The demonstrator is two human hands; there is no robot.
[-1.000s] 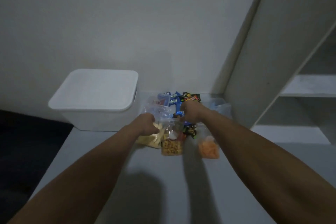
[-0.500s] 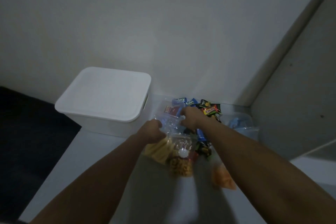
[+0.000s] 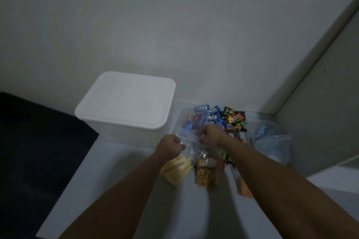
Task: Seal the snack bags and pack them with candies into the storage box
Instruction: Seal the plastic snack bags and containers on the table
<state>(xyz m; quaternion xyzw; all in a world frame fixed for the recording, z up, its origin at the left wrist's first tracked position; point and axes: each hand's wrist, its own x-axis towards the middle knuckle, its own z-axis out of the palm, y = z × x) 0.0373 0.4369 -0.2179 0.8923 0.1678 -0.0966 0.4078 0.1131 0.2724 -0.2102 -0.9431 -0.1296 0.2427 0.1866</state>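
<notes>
My left hand (image 3: pixel 171 146) and my right hand (image 3: pixel 211 135) both pinch the top edge of a clear snack bag (image 3: pixel 189 142) with pale yellow sticks (image 3: pixel 175 170) in its lower part. Beside it lie a clear bag of brown nuts (image 3: pixel 206 176) and a bag of orange snacks (image 3: pixel 243 190), partly under my right forearm. A pile of wrapped candies (image 3: pixel 223 118) in blue, black and yellow wrappers lies behind my hands near the wall. The white storage box (image 3: pixel 126 103) stands at the back left with its lid on.
A clear bag with blue contents (image 3: pixel 270 139) lies at the right by the grey cabinet side (image 3: pixel 320 112). Another clear bag with red and blue items (image 3: pixel 192 120) sits next to the box. The white table (image 3: pixel 108 180) ends at the left over a dark floor (image 3: pixel 29 151).
The view has tilted and shifted left. My hands have drawn closer together on the top of the bag with yellow sticks, now a little nearer to me.
</notes>
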